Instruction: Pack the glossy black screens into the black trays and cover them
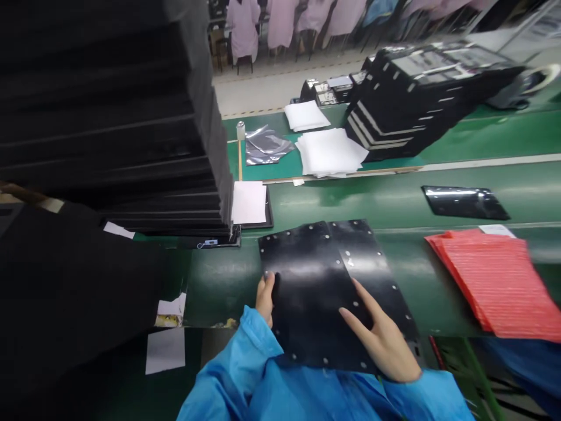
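Riskily, the left hand point(265, 297) pinched the black panel's point(313, 292) edge, the right hand point(381, 342) lay open on top, and one bump could have toppled the tall stack point(162, 134) nearby.

The left hand point(265, 298) and right hand point(377, 336) touch two black perforated panels point(307, 292). Right of the right hand lie one glossy black panel point(464, 202) and one stack of red sheets point(495, 286). Ahead of the hands are two piles of white sheets point(328, 152) and two tall black stacks point(131, 117).
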The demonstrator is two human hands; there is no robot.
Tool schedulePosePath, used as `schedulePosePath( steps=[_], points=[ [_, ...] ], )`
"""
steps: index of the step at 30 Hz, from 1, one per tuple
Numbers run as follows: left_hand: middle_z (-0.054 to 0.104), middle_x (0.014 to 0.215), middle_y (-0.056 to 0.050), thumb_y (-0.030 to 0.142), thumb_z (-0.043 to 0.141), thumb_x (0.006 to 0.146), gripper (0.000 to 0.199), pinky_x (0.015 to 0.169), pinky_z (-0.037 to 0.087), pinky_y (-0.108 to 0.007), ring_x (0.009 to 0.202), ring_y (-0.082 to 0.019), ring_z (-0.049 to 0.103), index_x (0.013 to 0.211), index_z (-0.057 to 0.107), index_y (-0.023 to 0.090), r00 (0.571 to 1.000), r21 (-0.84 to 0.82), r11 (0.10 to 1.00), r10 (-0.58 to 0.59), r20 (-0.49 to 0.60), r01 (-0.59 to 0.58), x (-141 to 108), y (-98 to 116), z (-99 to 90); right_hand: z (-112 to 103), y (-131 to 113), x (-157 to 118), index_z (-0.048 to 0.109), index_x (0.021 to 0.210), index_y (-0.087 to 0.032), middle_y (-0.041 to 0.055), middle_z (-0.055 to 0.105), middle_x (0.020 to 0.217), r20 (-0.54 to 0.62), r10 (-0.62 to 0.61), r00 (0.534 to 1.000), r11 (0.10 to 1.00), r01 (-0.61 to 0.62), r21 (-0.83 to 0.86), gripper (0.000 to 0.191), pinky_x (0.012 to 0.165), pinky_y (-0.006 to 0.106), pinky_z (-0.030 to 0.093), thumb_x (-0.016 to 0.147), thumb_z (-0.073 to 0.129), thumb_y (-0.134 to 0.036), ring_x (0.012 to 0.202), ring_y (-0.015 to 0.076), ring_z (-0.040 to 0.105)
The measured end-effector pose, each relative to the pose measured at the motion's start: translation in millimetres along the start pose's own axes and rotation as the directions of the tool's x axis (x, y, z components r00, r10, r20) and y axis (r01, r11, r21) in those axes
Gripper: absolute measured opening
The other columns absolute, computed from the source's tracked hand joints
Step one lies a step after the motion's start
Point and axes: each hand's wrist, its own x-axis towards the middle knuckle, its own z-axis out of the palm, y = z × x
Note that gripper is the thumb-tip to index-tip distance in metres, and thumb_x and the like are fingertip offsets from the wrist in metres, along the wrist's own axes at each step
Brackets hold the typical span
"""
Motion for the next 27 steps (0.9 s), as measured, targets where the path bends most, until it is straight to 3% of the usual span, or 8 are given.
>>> schedulePosePath(
  steps=[5, 10, 15, 18, 20, 23, 25, 27],
  points=[
    [0.054, 0.136, -0.009, 0.054, 0.06, 0.08, 0.057, 0.113, 0.031, -0.038, 0.132, -0.025, 0.043, 0.124, 0.056, 0.019, 0.983, 0.084, 0.98, 0.173, 0.062, -0.178, 0, -5, 61.4, -45, 49, 16, 0.043, 0.138, -0.024, 0.0095, 0.054, 0.134, -0.074, -0.084, 0.994, 0.996, 0.082, -0.018, 0.056, 0.103, 0.043, 0.045, 0.087, 0.05, -0.046, 0.124, 0.0268, 0.052],
    [0.048, 0.142, -0.007, 0.056, 0.06, 0.078, 0.065, 0.116, 0.026, -0.033, 0.139, -0.024, 0.033, 0.13, 0.052, 0.019, 0.94, 0.409, 0.864, 0.339, -0.041, -0.294, -4, -6, 94.0, -81, 115, 42, 0.05, 0.13, -0.024, 0.0106, 0.051, 0.136, -0.068, -0.195, 0.978, 0.98, 0.192, -0.048, 0.044, 0.101, 0.041, 0.047, 0.091, 0.043, -0.043, 0.124, 0.0248, 0.05],
    [0.052, 0.138, -0.007, 0.062, 0.065, 0.069, 0.073, 0.115, 0.028, -0.035, 0.139, -0.028, 0.03, 0.126, 0.056, 0.018, 0.935, 0.493, 0.835, 0.339, -0.108, -0.245, -11, -3, 110.6, -64, 227, 86, 0.053, 0.128, -0.019, 0.0152, 0.054, 0.133, 0.094, -0.195, 0.976, 0.937, 0.213, -0.277, 0.06, 0.099, 0.056, 0.041, 0.079, 0.053, -0.054, 0.126, 0.037, 0.045],
    [0.054, 0.136, -0.008, 0.063, 0.068, 0.064, 0.074, 0.115, 0.027, -0.037, 0.139, -0.03, 0.03, 0.122, 0.06, 0.017, 0.921, 0.478, 0.843, 0.358, -0.156, -0.247, -13, -1, 113.2, -46, 272, 101, 0.061, 0.114, -0.021, 0.0139, 0.058, 0.128, 0.195, -0.218, 0.956, 0.909, 0.272, -0.315, 0.047, 0.098, 0.056, 0.04, 0.08, 0.049, -0.05, 0.122, 0.0371, 0.049],
    [0.055, 0.135, -0.008, 0.061, 0.07, 0.064, 0.071, 0.115, 0.027, -0.038, 0.138, -0.029, 0.033, 0.12, 0.062, 0.018, 0.915, 0.469, 0.848, 0.363, -0.174, -0.247, -14, -1, 113.1, -47, 276, 103, 0.061, 0.11, -0.016, 0.0169, 0.064, 0.114, 0.102, -0.18, 0.978, 0.942, 0.201, -0.269, 0.045, 0.088, 0.049, 0.046, 0.084, 0.043, -0.049, 0.107, 0.0334, 0.058],
    [0.056, 0.134, -0.007, 0.06, 0.071, 0.063, 0.068, 0.115, 0.026, -0.038, 0.135, -0.029, 0.038, 0.118, 0.063, 0.02, 0.912, 0.46, 0.855, 0.36, -0.194, -0.24, -15, -1, 113.3, -68, 244, 98, 0.056, 0.113, -0.014, 0.0157, 0.066, 0.097, -0.065, -0.174, 0.983, 0.964, 0.157, -0.214, 0.049, 0.071, 0.04, 0.047, 0.085, 0.044, -0.052, 0.086, 0.0287, 0.062],
    [0.057, 0.133, -0.007, 0.06, 0.071, 0.061, 0.069, 0.115, 0.027, -0.039, 0.135, -0.029, 0.038, 0.117, 0.063, 0.019, 0.911, 0.458, 0.858, 0.357, -0.206, -0.232, -16, -2, 114.3, -88, 206, 92, 0.055, 0.115, -0.018, 0.0108, 0.065, 0.091, -0.016, -0.31, 0.95, 0.918, 0.295, -0.266, 0.043, 0.068, 0.036, 0.043, 0.084, 0.05, -0.047, 0.081, 0.0257, 0.06],
    [0.058, 0.131, -0.008, 0.06, 0.071, 0.062, 0.07, 0.115, 0.028, -0.038, 0.135, -0.029, 0.037, 0.117, 0.063, 0.019, 0.91, 0.467, 0.855, 0.357, -0.211, -0.227, -16, -2, 115.3, -106, 169, 89, 0.056, 0.115, -0.02, 0.007, 0.062, 0.082, 0.123, -0.422, 0.898, 0.826, 0.437, -0.356, 0.037, 0.064, 0.033, 0.037, 0.082, 0.055, -0.036, 0.074, 0.0229, 0.058]
  ],
)
